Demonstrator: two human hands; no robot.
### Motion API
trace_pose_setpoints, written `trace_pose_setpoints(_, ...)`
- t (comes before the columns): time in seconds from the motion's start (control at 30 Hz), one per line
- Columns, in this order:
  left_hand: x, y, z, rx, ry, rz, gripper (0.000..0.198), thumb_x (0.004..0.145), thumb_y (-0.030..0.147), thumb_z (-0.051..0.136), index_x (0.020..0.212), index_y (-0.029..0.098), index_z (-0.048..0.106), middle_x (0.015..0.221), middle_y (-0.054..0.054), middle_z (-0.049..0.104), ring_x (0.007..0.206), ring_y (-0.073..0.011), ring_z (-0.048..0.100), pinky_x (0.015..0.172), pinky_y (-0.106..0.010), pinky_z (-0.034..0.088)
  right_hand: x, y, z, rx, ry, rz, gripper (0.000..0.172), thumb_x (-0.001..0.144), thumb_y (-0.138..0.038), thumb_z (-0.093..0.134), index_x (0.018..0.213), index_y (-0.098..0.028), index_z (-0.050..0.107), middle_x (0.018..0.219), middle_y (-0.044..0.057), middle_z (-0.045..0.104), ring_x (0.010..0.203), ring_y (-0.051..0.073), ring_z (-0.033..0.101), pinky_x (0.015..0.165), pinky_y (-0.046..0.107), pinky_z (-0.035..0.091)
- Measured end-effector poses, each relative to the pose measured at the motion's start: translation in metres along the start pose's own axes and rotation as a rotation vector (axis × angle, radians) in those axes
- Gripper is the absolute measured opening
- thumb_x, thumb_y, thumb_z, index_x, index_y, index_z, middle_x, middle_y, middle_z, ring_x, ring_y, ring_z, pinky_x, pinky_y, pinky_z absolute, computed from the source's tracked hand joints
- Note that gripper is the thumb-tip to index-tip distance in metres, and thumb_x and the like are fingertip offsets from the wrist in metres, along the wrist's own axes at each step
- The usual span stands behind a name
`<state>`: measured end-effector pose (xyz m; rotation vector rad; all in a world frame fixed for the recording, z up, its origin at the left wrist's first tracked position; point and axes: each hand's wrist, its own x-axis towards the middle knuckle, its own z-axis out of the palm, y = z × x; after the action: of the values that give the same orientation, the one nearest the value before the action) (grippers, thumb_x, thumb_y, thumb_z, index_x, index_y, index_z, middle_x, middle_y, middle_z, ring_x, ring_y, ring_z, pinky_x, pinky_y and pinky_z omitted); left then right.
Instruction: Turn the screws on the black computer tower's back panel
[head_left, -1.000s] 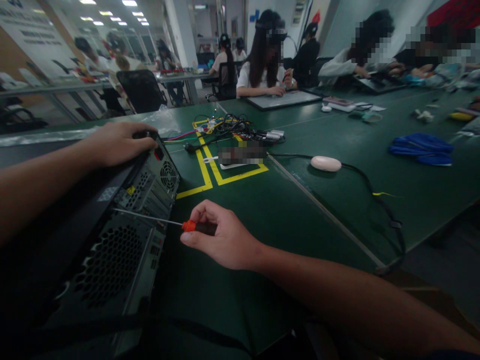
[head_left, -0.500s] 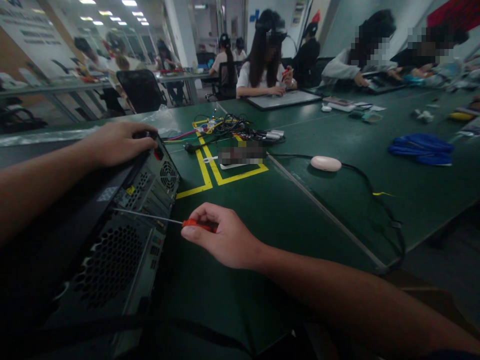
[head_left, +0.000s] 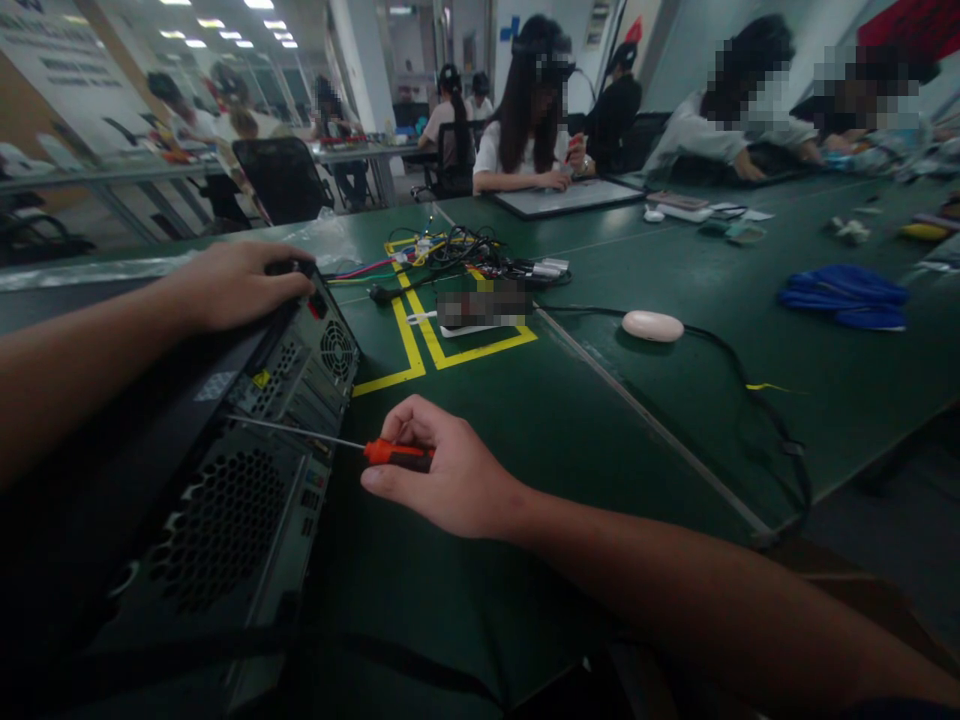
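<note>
A black computer case (head_left: 191, 385) lies at the left, its metal back panel with vent holes turned toward the right. My left hand (head_left: 238, 285) grips the case's far top corner, thumb along the edge; some of its fingertips are hidden. In my right hand (head_left: 442, 470) is a screwdriver (head_left: 396, 455) with an orange and black handle. Its long thin shaft points left, and the tip meets the back panel near the top edge. The thumb lies below the handle and the curled fingers above it. Whether a screw sits under the tip is too dark to tell.
Beyond the case lies a tangle of cables (head_left: 465, 250) by yellow tape (head_left: 487, 350). A pinkish oval object (head_left: 652, 326) rests near a black cord (head_left: 750, 395). Blue cloth (head_left: 844, 297) lies at the right. Several people work across the green table (head_left: 585, 420).
My right fingers have loosened and shifted round the screwdriver handle, showing more of it, with the thumb slightly lower. The tip stays at the same spot. My left hand and the case have not moved.
</note>
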<state>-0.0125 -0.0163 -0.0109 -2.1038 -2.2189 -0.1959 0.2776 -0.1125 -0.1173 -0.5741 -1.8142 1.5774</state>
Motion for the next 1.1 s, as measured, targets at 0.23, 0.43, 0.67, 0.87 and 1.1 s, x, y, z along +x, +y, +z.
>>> trace_pose_setpoints(0.23, -0.0011, 0.0012, -0.0002, 0.000, 0.019, 0.010, 0.076, 0.083, 0.061, 0.038, 0.139, 0.015, 0.060, 0.137, -0.012, 0.063, 0.126, -0.0345, 0.057, 0.110, -0.048, 0.040, 0.0003, 0.0024, -0.0002, 0.002, 0.003, -0.002, 0.025, 0.084, -0.033, 0.074, 0.095, -0.021, 0.055, 0.088, -0.002, 0.060, 0.076, 0.013, 0.056, 0.073, 0.028, 0.048)
trace_pose_setpoints(0.43, -0.0037, 0.0050, -0.0018, -0.007, 0.029, 0.018, 0.076, 0.082, 0.060, 0.038, 0.138, 0.014, 0.061, 0.135, -0.014, 0.064, 0.127, -0.0344, 0.056, 0.111, -0.049, 0.040, 0.0022, 0.0021, -0.0001, -0.022, 0.031, 0.006, 0.025, 0.085, -0.033, 0.075, 0.095, -0.021, 0.056, 0.090, -0.001, 0.064, 0.077, 0.013, 0.059, 0.077, 0.030, 0.049)
trace_pose_setpoints(0.67, -0.0017, 0.0024, -0.0007, -0.020, 0.044, 0.049, 0.074, 0.083, 0.060, 0.039, 0.136, 0.013, 0.062, 0.133, -0.016, 0.065, 0.123, -0.0332, 0.057, 0.107, -0.048, 0.041, 0.0057, -0.0021, -0.0030, -0.046, 0.066, 0.040, 0.021, 0.084, -0.031, 0.075, 0.094, -0.018, 0.062, 0.081, -0.002, 0.064, 0.073, 0.013, 0.059, 0.072, 0.029, 0.047)
trace_pose_setpoints(0.87, -0.0039, 0.0054, -0.0031, -0.023, 0.038, 0.048, 0.073, 0.082, 0.059, 0.040, 0.135, 0.013, 0.063, 0.129, -0.015, 0.066, 0.120, -0.0330, 0.059, 0.104, -0.047, 0.042, 0.0077, -0.0026, -0.0036, 0.047, 0.073, 0.037, 0.020, 0.084, -0.031, 0.076, 0.094, -0.016, 0.067, 0.082, 0.000, 0.068, 0.071, 0.012, 0.060, 0.066, 0.026, 0.046)
trace_pose_setpoints(1.1, -0.0034, 0.0059, -0.0026, -0.028, 0.045, 0.030, 0.071, 0.082, 0.059, 0.042, 0.134, 0.016, 0.064, 0.131, -0.012, 0.066, 0.125, -0.0331, 0.057, 0.107, -0.047, 0.041, 0.0068, -0.0061, -0.0054, -0.099, 0.056, 0.054, 0.028, 0.095, -0.042, 0.062, 0.090, -0.016, 0.073, 0.071, -0.002, 0.059, 0.064, 0.011, 0.052, 0.060, 0.026, 0.041)
